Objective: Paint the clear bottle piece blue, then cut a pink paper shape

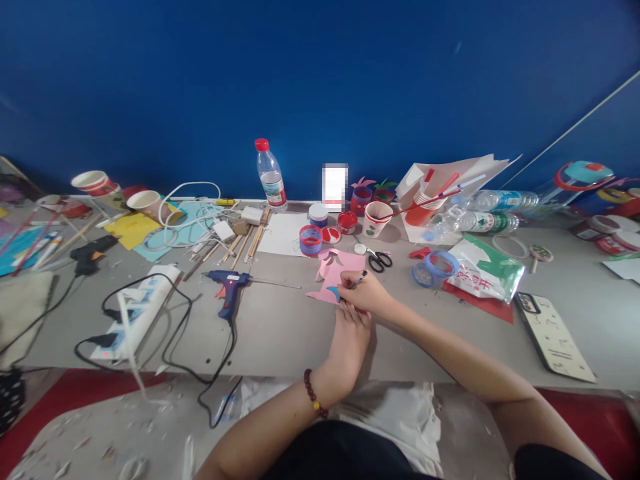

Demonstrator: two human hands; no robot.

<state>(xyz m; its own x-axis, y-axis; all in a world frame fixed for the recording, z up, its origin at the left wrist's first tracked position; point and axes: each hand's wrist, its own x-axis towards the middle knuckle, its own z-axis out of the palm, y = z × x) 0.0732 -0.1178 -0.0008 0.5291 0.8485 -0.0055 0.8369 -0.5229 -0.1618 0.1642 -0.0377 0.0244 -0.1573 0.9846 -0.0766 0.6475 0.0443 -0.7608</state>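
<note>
My right hand (pixel 361 288) is closed around a dark pen (pixel 359 280), whose tip is hidden by the fingers. Under it lies a pink sheet of paper (pixel 345 262) with pieces cut out of it. A small blue cut-out piece (pixel 332 292) rests on the pink sheet beside my right fingertips. My left hand (pixel 350 333) lies on the table at the sheet's near edge, fingers stretched forward, just below the right hand. Its fingertips are partly hidden. Black-handled scissors (pixel 379 261) lie to the right of the paper.
On the left are a blue glue gun (pixel 230 287), a power strip (pixel 140 313) and loose cables. Behind the paper stand paint jars (pixel 311 239), a paper cup (pixel 377 220) with a brush and a plastic bottle (pixel 271 179). A phone (pixel 555 337) lies at the right.
</note>
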